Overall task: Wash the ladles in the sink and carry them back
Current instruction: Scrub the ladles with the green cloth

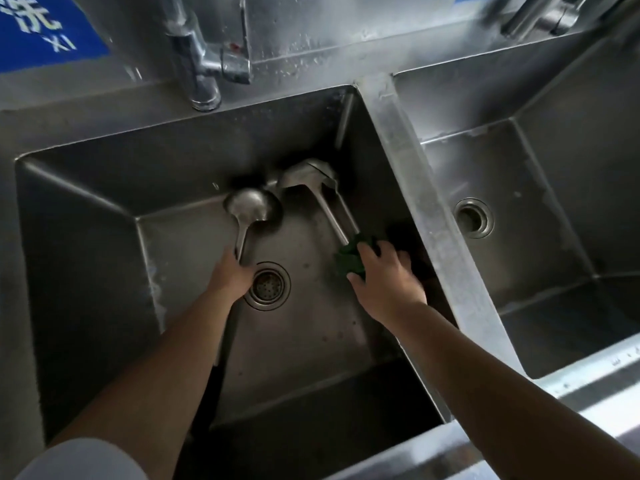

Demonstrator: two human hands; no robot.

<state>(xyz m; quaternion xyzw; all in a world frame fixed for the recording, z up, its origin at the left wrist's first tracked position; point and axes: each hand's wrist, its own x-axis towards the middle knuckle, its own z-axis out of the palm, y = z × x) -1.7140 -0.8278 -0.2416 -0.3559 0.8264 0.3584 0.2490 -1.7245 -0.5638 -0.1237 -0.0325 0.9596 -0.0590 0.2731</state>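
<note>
In the deep stainless steel sink basin, my left hand grips a steel ladle by its handle beside the round drain. My right hand pinches a green scouring pad against the second steel ladle's handle, farther back.

Steel sink, left basin: round strainer drain in its floor; one ladle lying toward the back right corner, handle running forward. Adjoining right basin: open drain.
</note>
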